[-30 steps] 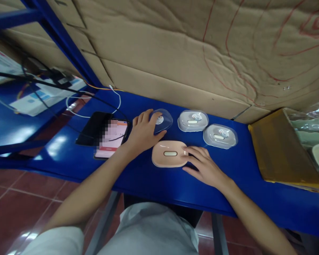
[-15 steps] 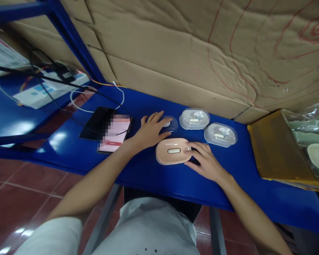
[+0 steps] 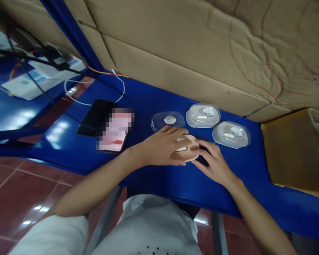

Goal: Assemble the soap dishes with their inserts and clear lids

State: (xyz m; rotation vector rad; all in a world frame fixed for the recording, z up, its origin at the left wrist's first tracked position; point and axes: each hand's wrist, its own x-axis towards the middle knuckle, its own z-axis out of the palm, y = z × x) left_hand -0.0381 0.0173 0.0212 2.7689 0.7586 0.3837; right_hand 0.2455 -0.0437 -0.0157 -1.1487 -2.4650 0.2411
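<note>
pink dish [image 3: 192, 150] under spread left hand [image 3: 166, 146]

On the table [image 3: 154, 182], the dish [image 3: 192, 141] lies between the left hand [image 3: 163, 147] and the right hand [image 3: 215, 163], with the lid [image 3: 159, 120] behind it to the left, and the left tub [image 3: 195, 120] and right tub [image 3: 234, 141] behind it to the right, the latter set slightly nearer the front. Farther left lies the phone [image 3: 118, 132], with the slab [image 3: 94, 113] at its left and the cord [image 3: 123, 86] looping behind, while the box [image 3: 295, 152] stands right of both tubs. Behind all these rises the board [image 3: 175, 60], and left of the post [image 3: 71, 32] packs [image 3: 26, 85] lie on another surface [image 3: 10, 118]
</note>
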